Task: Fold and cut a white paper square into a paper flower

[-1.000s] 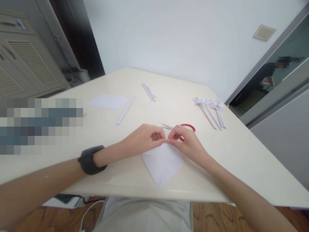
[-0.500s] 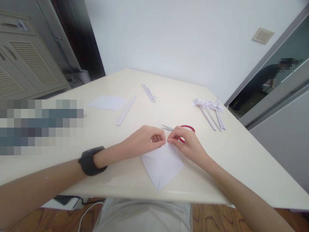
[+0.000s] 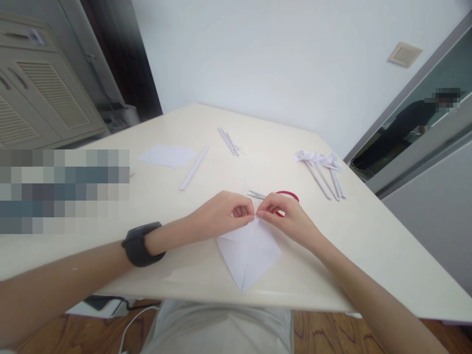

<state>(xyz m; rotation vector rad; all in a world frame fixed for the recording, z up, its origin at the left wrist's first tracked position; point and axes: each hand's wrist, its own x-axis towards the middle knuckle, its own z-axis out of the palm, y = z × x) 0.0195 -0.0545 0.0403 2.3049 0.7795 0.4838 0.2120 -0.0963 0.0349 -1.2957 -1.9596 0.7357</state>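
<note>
A white sheet of paper with slits running in from its corners lies near the table's front edge, one corner pointing at me. My left hand pinches its far corner from the left, thumb against fingertips. From the right, my right hand pinches at the same corner, its fingertips almost touching the left ones. Just beyond my right hand lies a pair of scissors with red handles, partly hidden by that hand. Their blades point left.
On the table, paper pinwheels on rolled sticks lie at the right. Several thin paper rolls lie at the back, a thicker paper roll left of centre, and paper sheets farther left. Beyond a doorway bends another person.
Both hands keep their pinch at the paper's far corner, with hardly any movement. The whole view has shifted very slightly. The person in the background has straightened a little.
</note>
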